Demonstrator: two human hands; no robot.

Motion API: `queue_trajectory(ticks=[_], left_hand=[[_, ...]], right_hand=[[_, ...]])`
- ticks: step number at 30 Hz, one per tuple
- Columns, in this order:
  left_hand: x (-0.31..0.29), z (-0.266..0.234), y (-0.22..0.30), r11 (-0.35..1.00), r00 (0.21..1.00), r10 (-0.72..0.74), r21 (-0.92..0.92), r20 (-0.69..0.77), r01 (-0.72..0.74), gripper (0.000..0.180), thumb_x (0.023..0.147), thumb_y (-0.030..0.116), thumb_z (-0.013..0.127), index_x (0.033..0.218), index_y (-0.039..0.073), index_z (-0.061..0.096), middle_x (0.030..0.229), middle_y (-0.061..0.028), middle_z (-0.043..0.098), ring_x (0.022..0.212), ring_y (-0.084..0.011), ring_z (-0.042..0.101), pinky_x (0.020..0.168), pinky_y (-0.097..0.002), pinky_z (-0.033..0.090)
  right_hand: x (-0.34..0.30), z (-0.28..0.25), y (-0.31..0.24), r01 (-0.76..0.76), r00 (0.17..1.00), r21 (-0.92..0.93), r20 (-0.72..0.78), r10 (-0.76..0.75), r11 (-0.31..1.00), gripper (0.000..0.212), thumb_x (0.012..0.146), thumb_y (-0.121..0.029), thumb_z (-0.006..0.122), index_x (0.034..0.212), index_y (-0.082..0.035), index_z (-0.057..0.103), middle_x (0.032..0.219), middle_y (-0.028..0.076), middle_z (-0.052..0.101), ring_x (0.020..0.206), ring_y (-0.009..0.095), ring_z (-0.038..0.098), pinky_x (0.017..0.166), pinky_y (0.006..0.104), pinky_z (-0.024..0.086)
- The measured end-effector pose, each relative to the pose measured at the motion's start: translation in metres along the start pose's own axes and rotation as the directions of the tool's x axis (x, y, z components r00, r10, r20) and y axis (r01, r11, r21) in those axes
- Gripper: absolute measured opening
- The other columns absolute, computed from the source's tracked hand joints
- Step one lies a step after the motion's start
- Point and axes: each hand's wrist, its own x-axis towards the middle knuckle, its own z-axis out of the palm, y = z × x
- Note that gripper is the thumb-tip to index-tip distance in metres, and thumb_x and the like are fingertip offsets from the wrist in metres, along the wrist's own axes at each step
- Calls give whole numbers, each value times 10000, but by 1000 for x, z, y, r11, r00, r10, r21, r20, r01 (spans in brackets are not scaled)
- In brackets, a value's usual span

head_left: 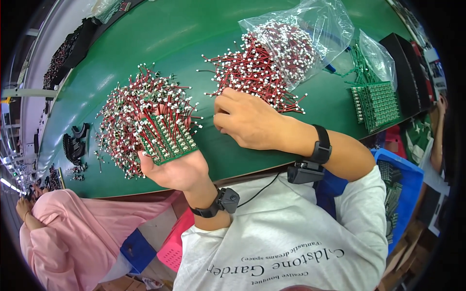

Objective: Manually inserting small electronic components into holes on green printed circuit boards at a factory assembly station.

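My left hand (179, 172) supports a green circuit board panel (177, 144) from below, its thumb along the near left edge. Rows of small white connectors line the panel, and red wires with white plugs stand up from its left part. Under and behind it spreads a large heap of red-wired boards (119, 123). My right hand (247, 119) is closed, fingers curled in, at the near edge of a pile of loose red wires with white plugs (242, 68). Whatever its fingertips hold is hidden.
A clear plastic bag (310, 36) full of the same wires lies behind the pile. Stacked green panels (381, 104) stand at the right beside a black box (405, 68). A blue bin (405, 194) sits below the table edge. A person in pink (73, 233) is at the left.
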Motion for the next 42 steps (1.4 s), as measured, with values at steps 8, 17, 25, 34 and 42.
queue_trajectory(ticks=[8,17,25,34,42], left_hand=[[-6,13,-4,999,995,3,-49,-96,-8,686,905,497,443,1389,11,469,1341,-199,559,1176,-354,570,924,-520,476],[-10,21,-12,996,998,-61,-70,-24,59,724,917,570,426,1447,77,430,1396,-202,514,1228,-371,521,998,-541,407],[-14,18,-23,991,991,-24,-125,134,41,762,938,562,405,1462,10,375,1366,-197,529,1236,-341,522,1062,-492,382],[-15,18,-26,994,985,-68,-74,161,81,680,950,500,404,1409,1,463,1367,-196,548,1264,-348,516,1079,-489,370],[-20,23,-25,992,987,-130,15,96,129,690,942,468,414,1459,14,365,1385,-196,508,1244,-327,519,1076,-494,366]], right_hand=[[15,-21,-8,-47,962,347,-237,137,937,146,829,2,646,957,-6,577,866,147,585,794,329,593,692,406,489],[9,-11,-13,-68,986,446,-109,130,892,121,827,-2,640,936,10,590,861,146,618,796,331,637,696,404,512],[4,-4,-9,-62,990,378,-94,105,924,159,786,-17,668,911,2,571,832,127,596,759,330,623,662,407,506],[1,-8,-10,-61,994,369,-63,91,927,135,788,-22,667,893,6,587,846,156,604,790,366,626,684,434,511],[2,-9,-15,-31,999,238,-6,34,971,149,799,-21,658,927,5,584,857,160,614,800,363,628,718,450,515]])
